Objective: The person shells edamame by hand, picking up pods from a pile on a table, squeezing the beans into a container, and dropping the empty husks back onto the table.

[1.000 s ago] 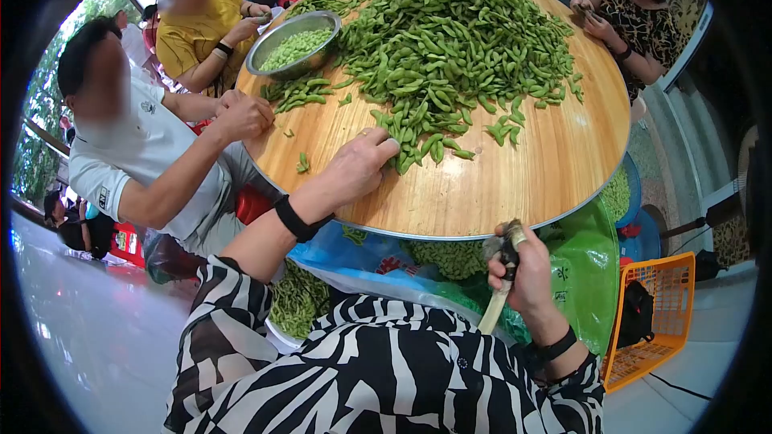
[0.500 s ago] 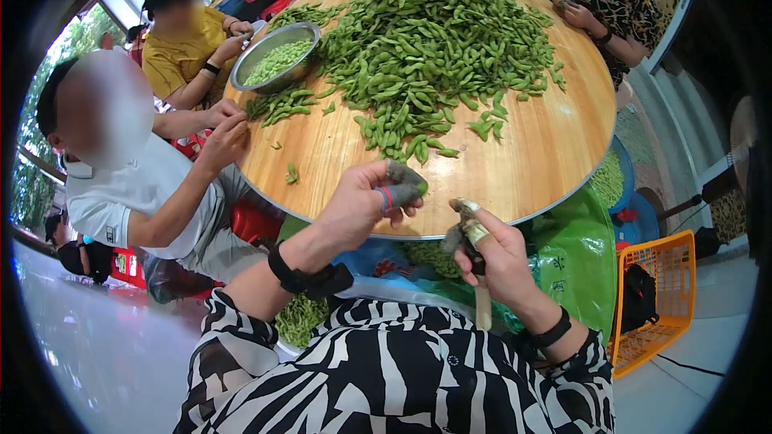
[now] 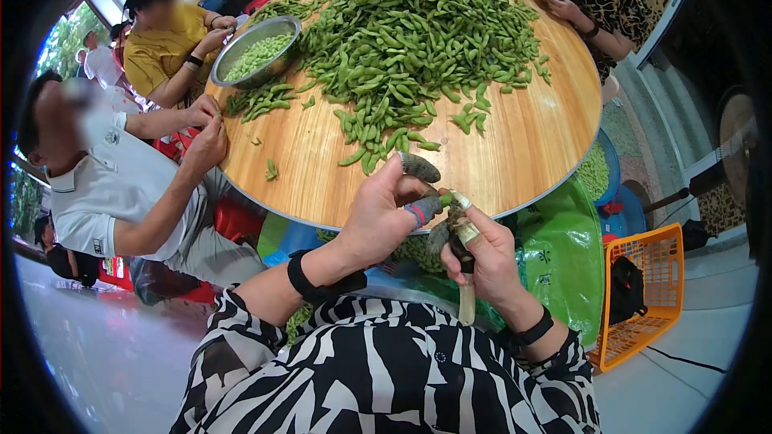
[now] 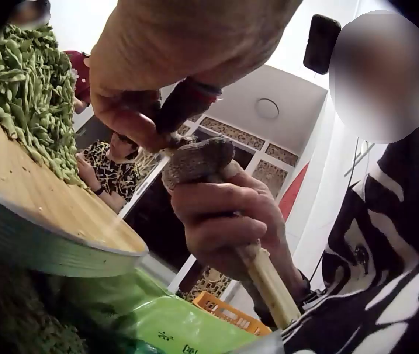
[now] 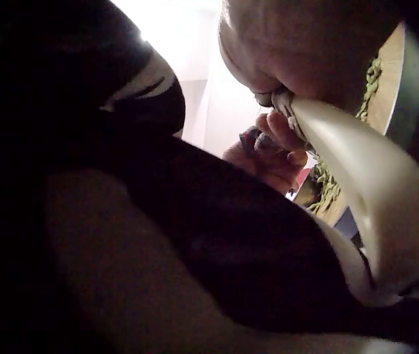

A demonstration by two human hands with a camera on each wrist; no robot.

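Note:
Above the table's near edge, my left hand (image 3: 378, 213) pinches a small green soybean pod (image 3: 445, 200) between thumb and finger. Grey covers with a coloured band sit on those fingertips. My right hand (image 3: 490, 255) grips a tool with a long pale handle (image 3: 466, 305), its upper end right at the pod. Fingers hide most of that end, so I cannot tell the tool's kind. In the right wrist view the pale handle (image 5: 372, 169) looks smooth and broad. A large heap of soybean pods (image 3: 418, 32) lies beyond both hands on the round wooden table (image 3: 515, 177).
A metal bowl (image 3: 221, 72) of shelled beans stands at the table's left. People sit around, one in a white shirt (image 3: 121, 185) close on the left. Green plastic sheeting (image 3: 563, 249), a blue tub (image 3: 607, 162) and an orange basket (image 3: 643, 305) are at the right.
My left hand has come back from the heap's near edge and moved to the right hand, with a pod in its fingertips. The right hand has risen slightly with the tool.

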